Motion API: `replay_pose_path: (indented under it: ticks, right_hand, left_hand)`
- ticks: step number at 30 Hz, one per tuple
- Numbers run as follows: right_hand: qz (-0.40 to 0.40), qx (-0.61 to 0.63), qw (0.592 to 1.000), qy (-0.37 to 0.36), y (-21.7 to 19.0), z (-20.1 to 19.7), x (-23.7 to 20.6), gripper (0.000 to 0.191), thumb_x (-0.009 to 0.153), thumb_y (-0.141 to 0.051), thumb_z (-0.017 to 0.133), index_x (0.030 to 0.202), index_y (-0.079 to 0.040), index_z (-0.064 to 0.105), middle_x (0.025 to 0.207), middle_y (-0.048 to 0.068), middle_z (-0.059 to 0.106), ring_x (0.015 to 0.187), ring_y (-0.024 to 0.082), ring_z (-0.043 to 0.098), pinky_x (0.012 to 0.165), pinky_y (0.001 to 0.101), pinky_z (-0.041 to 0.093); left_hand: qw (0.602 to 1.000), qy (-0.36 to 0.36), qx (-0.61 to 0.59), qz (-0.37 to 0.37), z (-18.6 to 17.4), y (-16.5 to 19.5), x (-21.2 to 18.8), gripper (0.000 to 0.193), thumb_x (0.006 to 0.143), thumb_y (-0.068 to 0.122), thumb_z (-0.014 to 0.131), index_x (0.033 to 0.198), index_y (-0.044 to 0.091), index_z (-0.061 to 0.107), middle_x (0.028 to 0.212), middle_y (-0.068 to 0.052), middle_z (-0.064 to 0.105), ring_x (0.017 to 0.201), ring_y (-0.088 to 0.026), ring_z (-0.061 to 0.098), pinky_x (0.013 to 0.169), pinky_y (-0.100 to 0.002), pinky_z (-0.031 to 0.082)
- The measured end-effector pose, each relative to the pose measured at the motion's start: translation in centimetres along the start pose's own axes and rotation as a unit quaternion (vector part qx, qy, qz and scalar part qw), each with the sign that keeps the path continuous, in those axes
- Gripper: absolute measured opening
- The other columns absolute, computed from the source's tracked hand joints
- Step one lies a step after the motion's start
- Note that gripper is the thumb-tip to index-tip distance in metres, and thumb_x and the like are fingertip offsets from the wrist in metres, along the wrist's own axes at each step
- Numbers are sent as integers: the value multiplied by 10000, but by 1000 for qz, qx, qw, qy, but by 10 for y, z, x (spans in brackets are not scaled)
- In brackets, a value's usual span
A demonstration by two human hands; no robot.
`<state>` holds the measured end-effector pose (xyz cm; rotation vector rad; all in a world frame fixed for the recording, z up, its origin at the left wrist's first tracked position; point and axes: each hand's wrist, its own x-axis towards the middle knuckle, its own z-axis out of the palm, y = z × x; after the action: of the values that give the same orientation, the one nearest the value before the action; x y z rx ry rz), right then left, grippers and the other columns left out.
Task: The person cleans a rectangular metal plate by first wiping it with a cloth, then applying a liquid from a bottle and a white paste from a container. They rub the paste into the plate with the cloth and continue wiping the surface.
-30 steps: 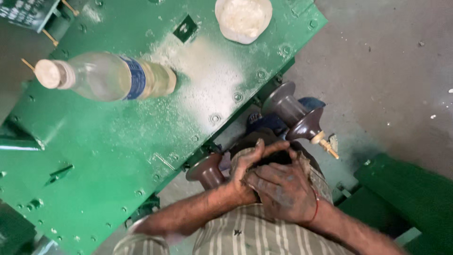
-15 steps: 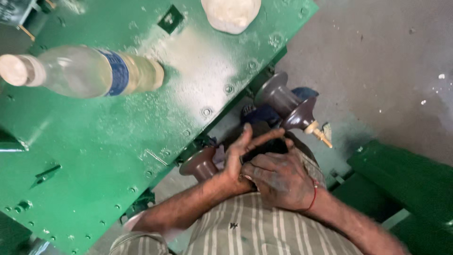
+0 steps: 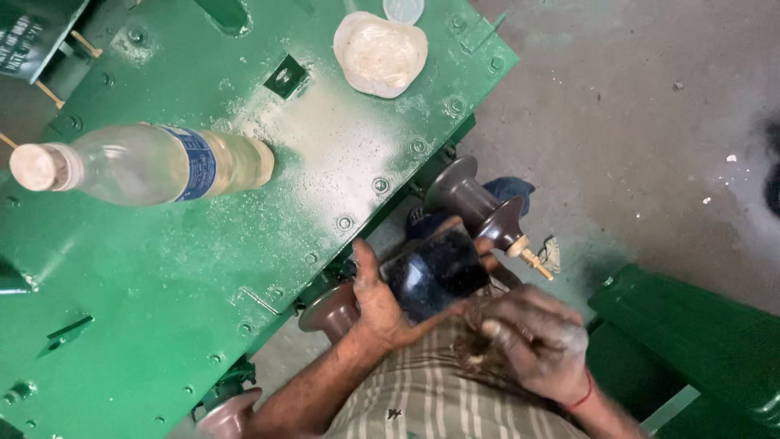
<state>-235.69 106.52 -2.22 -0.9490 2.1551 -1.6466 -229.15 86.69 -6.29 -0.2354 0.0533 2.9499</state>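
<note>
Right, left hand (image 3: 382, 305) cups a dark glossy ceramic insulator shed (image 3: 435, 272), bell-shaped, fingers wrapped under it and thumb up along its near side. Shed sits just off the edge of the green painted metal cover (image 3: 162, 284), above the person's striped shirt (image 3: 422, 406), close beside a brown ribbed porcelain bushing (image 3: 479, 207) with a brass threaded stud (image 3: 532, 262) at its tip. Right hand (image 3: 540, 341) is just beside the shed, dusty, fingers curled narrow around a wad of brownish fibrous stuff (image 3: 475, 345); blurred, so exactly what it is I cannot tell.

Handling, as a judgement: glazed ceramic, so stiff, fairly heavy for its size, slick on the surface and likely to chip if knocked on the metal. Best hold looks like the underside and rim, palm cupping, not the smooth dome.

Around: clear plastic bottle (image 3: 146, 162) with a blue label, partly full of yellowish liquid, standing on the cover. White shallow bowl of pale paste (image 3: 380, 53) near the far edge, powdery white smear on the green paint between them. Another brown bushing (image 3: 329, 309) pokes out at the cover's edge by the left wrist. Grey concrete floor (image 3: 634, 122) to the right.
</note>
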Motion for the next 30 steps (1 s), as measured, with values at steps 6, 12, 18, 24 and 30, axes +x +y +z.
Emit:
replay_pose_path:
  ticks: [6, 12, 18, 24, 30]
  right_hand:
    - [-21, -131, 986, 101, 1, 23, 34, 203, 841, 37, 773, 1036, -15, 762, 912, 91, 747, 754, 169, 705, 635, 285, 593]
    - [-42, -184, 980, 63, 5, 33, 50, 252, 817, 71, 683, 1040, -29, 744, 790, 92, 715, 602, 189, 669, 531, 313, 551]
    - [-169, -120, 978, 8, -5, 38, 66, 240, 835, 28, 694, 1064, -33, 734, 814, 86, 697, 647, 217, 691, 562, 342, 555]
    - [-222, -61, 971, 64, -15, 45, 73, 261, 846, 36, 688, 1093, -49, 671, 942, 79, 718, 763, 240, 729, 642, 369, 572]
    - [-189, -121, 967, 118, -3, 29, 66, 227, 875, 42, 720, 1089, -26, 687, 918, 94, 713, 718, 237, 739, 592, 336, 584]
  left_hand:
    - [993, 50, 93, 57, -2, 4, 11, 1182, 823, 906, 400, 1620, 35, 337, 1580, -228, 449, 1452, -364, 481, 1236, -569, 368]
    - [976, 91, 138, 145, 18, 1, 14, 1040, 881, 758, 465, 1576, -10, 378, 1508, -244, 509, 1391, -385, 520, 1212, -533, 403]
    - [964, 56, 153, 209, 30, 2, 25, 899, 939, 610, 531, 1532, -56, 419, 1437, -259, 569, 1330, -405, 560, 1187, -497, 437]
    - [963, 84, 132, 220, 49, 15, 29, 889, 859, 611, 557, 1497, 4, 434, 1431, -235, 557, 1353, -386, 538, 1162, -514, 412]
    - [962, -18, 165, 218, 55, 13, 39, 964, 883, 635, 562, 1574, -11, 379, 1492, -254, 514, 1408, -408, 498, 1246, -542, 353]
